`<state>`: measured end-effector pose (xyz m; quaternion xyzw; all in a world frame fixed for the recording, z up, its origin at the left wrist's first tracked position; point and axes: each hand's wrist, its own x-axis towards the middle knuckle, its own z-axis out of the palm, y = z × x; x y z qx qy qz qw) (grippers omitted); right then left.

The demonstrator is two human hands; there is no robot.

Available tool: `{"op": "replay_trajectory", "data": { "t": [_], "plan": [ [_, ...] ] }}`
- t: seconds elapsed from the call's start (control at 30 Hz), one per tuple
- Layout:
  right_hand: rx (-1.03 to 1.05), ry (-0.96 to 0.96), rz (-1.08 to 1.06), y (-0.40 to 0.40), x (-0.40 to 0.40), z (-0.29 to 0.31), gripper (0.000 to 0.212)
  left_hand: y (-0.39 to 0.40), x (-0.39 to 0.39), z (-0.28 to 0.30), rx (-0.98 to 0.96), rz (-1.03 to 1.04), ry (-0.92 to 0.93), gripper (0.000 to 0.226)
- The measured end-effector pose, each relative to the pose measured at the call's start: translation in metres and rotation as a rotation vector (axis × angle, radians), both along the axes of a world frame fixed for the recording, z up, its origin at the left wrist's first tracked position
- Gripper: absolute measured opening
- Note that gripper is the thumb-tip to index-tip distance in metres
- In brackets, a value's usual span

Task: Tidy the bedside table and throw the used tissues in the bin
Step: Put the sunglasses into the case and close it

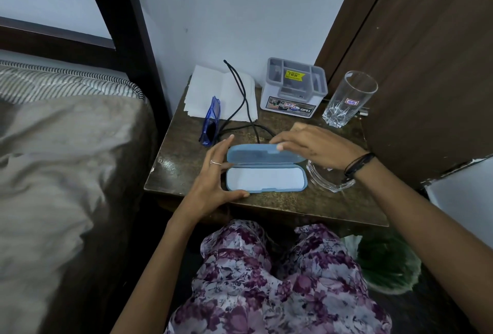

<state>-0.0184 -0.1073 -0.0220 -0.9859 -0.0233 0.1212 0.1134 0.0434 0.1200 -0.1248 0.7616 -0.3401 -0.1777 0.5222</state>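
the light blue hard-shell glasses case [266, 171] lies open near the front edge of the dark wooden bedside table [181, 157], its pale lining empty. the left hand [213, 176] cups the case's left end, thumb along the front and fingers up the side; the right hand [312, 144] pinches the raised lid's rim. behind the case to the left, the blue-framed sunglasses [210, 123] wait folded, a black cord [240, 93] trailing over flat white tissues [213, 91]. behind it to the right are a grey plastic organiser [293, 91] and a tall clear glass [346, 99]; a glass mug [328, 179] sits just beside it. tidying looks barely started: glasses uncased, tissues unbinned.
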Motion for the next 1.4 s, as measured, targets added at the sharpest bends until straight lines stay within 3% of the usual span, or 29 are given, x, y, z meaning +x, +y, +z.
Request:
{"op": "replay_trajectory", "data": {
  "t": [0.3,0.53,0.7,0.93,1.1,1.23,1.4],
  "plan": [
    [-0.05,-0.179,-0.076,0.022,0.034,-0.001,0.027,0.0,-0.001,0.001,0.031,-0.001,-0.014,0.115],
    [-0.14,-0.344,0.076,0.069,0.092,-0.005,0.025,0.0,0.0,-0.002,0.056,-0.018,0.01,0.118],
    [-0.294,-0.315,0.2,0.079,0.123,-0.02,0.038,-0.001,0.001,-0.002,0.058,-0.019,-0.012,0.116],
    [-0.381,-0.243,0.205,0.077,0.131,-0.029,0.021,-0.002,0.002,-0.003,0.058,-0.019,-0.009,0.117],
    [-0.384,-0.318,0.252,0.075,0.131,-0.028,0.018,-0.003,0.002,-0.003,0.06,-0.014,-0.017,0.116],
    [-0.181,-0.549,0.132,0.073,0.113,-0.008,0.016,-0.002,0.002,-0.003,0.055,-0.003,-0.023,0.117],
    [0.412,-0.871,-0.402,0.06,0.065,0.01,0.018,-0.001,0.002,-0.003,0.052,0.004,-0.024,0.117]
  ]
}}
